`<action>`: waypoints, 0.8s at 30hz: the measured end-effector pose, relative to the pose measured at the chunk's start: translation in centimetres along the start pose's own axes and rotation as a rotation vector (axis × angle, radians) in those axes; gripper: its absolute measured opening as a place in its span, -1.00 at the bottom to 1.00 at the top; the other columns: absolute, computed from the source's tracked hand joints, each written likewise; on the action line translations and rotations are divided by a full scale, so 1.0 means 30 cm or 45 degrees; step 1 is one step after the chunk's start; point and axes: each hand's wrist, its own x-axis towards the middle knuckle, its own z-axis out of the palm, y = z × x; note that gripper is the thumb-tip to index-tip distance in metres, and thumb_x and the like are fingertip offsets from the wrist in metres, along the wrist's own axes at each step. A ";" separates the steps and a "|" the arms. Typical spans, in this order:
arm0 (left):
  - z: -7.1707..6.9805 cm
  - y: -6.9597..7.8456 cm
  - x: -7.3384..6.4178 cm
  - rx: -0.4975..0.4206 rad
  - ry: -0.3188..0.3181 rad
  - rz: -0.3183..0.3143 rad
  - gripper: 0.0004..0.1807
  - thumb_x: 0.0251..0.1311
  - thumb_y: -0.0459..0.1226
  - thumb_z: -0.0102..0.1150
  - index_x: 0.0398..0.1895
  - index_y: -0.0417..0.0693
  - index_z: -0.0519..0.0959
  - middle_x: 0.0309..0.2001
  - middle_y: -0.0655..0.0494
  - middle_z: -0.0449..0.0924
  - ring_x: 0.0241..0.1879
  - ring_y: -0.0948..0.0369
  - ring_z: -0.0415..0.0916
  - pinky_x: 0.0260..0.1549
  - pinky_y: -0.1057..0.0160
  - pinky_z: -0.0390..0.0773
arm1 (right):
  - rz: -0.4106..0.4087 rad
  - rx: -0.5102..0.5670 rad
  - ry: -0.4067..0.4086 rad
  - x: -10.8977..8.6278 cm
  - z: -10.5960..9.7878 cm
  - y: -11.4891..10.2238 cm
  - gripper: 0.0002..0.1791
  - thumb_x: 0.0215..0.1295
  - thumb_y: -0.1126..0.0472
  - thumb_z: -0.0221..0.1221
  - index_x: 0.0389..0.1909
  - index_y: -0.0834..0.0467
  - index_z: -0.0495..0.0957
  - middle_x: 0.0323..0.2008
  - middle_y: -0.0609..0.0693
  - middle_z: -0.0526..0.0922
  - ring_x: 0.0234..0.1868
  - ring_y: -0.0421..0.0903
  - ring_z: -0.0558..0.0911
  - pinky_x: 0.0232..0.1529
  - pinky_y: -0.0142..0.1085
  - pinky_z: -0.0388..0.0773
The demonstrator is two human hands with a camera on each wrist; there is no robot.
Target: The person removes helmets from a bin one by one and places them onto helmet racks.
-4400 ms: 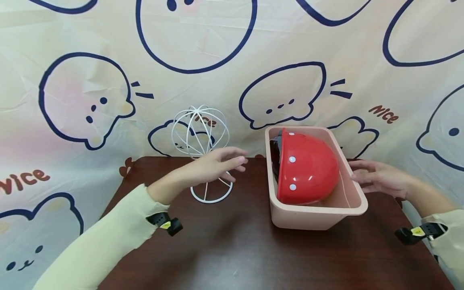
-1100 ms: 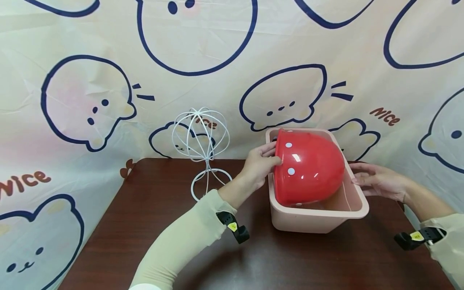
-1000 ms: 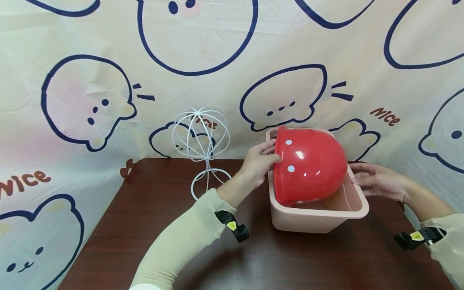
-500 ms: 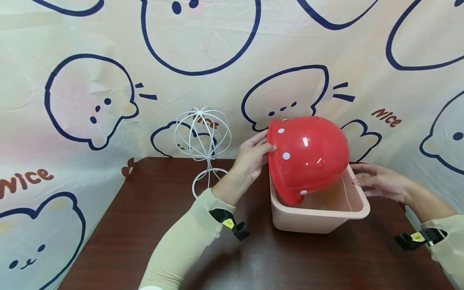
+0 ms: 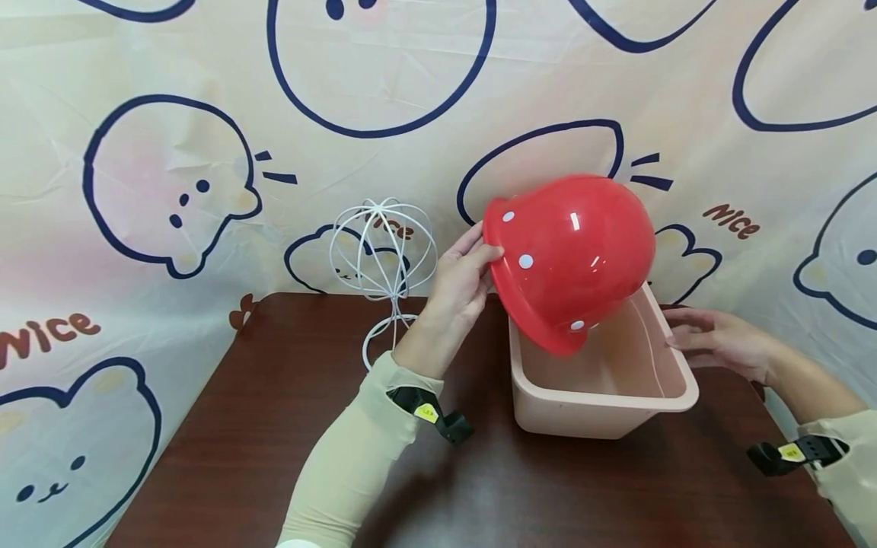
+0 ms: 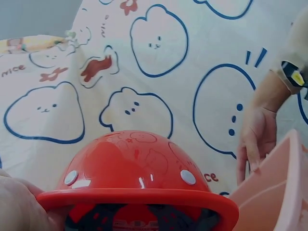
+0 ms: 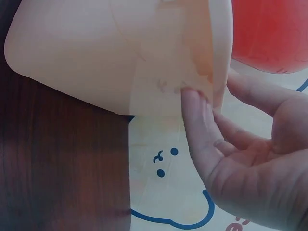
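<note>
My left hand (image 5: 455, 285) pinches the brim of a red hard hat (image 5: 578, 243), thumb on the outer side and fingertips hidden behind. Tilted, with its dome to the right, the hat hangs over the pink plastic bin (image 5: 617, 397). White round studs dot its shell, and the left wrist view shows dark straps inside the hard hat (image 6: 144, 161). At the bin's right side, my right hand (image 5: 722, 342) grips the rim. In the right wrist view the thumb of that hand (image 7: 250, 159) meets the rim while the fingers lie along the outer wall.
A white wire stand (image 5: 379, 251) with a globe-shaped top stands left of the bin, near the back edge of the dark wooden table (image 5: 288, 457). A cartoon-printed cloth (image 5: 384, 167) hangs behind. The left forearm passes close in front of the stand's base.
The left hand came over from the stand, took the hard hat by its brim and lifted it up out of the bin, tilting it. The right hand has stayed at the bin's rim.
</note>
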 end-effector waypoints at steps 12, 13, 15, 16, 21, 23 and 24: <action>-0.005 0.026 -0.002 -0.225 -0.007 0.069 -0.45 0.35 -0.54 0.12 0.37 -0.03 0.52 0.22 -0.01 0.57 0.20 -0.01 0.57 0.13 0.08 0.57 | -0.108 -0.132 0.341 -0.047 0.037 -0.103 -0.21 0.56 -0.02 0.06 0.52 0.40 0.03 0.36 0.46 0.26 -0.16 -0.59 0.53 -0.14 -0.54 0.62; -0.005 0.028 -0.001 -0.251 -0.011 0.084 -0.45 0.34 -0.55 0.11 0.38 -0.05 0.52 0.22 -0.03 0.56 0.20 -0.02 0.56 0.14 0.08 0.56 | -0.116 -0.106 0.354 -0.050 0.047 -0.116 -0.22 0.56 -0.03 0.07 0.52 0.38 0.04 0.33 0.38 0.32 -0.15 -0.57 0.55 -0.13 -0.55 0.61; -0.004 0.032 0.001 -0.292 -0.022 0.110 -0.45 0.35 -0.56 0.09 0.38 -0.07 0.51 0.23 -0.05 0.56 0.22 -0.03 0.55 0.15 0.07 0.55 | -0.126 -0.025 0.368 -0.056 0.074 -0.144 -0.25 0.55 -0.04 0.09 0.52 0.29 0.08 0.26 0.14 0.44 -0.12 -0.51 0.61 -0.10 -0.54 0.61; -0.003 0.034 0.001 -0.308 -0.030 0.121 -0.45 0.35 -0.55 0.08 0.38 -0.07 0.51 0.23 -0.05 0.55 0.22 -0.03 0.54 0.16 0.06 0.55 | -0.139 0.047 0.360 -0.059 0.087 -0.156 -0.32 0.54 -0.02 0.09 0.50 0.21 0.14 0.21 0.02 0.50 -0.09 -0.46 0.64 -0.09 -0.52 0.62; 0.005 0.034 -0.001 -0.377 -0.067 0.162 -0.45 0.36 -0.53 0.10 0.39 -0.05 0.50 0.23 -0.03 0.54 0.22 0.00 0.51 0.18 0.06 0.55 | -0.221 0.619 0.191 -0.061 0.159 -0.211 -0.74 0.58 0.12 0.04 0.19 -0.06 0.41 -0.02 -0.22 0.71 -0.03 -0.20 0.75 -0.03 -0.34 0.68; 0.008 0.033 -0.001 -0.406 -0.078 0.179 -0.45 0.36 -0.53 0.09 0.40 -0.05 0.49 0.23 -0.03 0.53 0.23 0.00 0.51 0.18 0.07 0.55 | -0.269 0.832 0.075 -0.058 0.189 -0.235 -0.79 0.60 0.17 -0.02 0.07 -0.01 0.55 -0.02 -0.12 0.75 -0.01 -0.11 0.75 0.00 -0.26 0.68; 0.010 0.033 -0.001 -0.419 -0.084 0.189 -0.44 0.37 -0.53 0.08 0.41 -0.05 0.48 0.24 -0.03 0.53 0.23 0.00 0.50 0.18 0.07 0.55 | -0.300 0.898 0.019 -0.056 0.204 -0.246 -0.75 0.62 0.18 -0.06 0.03 0.02 0.60 0.00 -0.07 0.76 0.01 -0.07 0.75 0.03 -0.23 0.68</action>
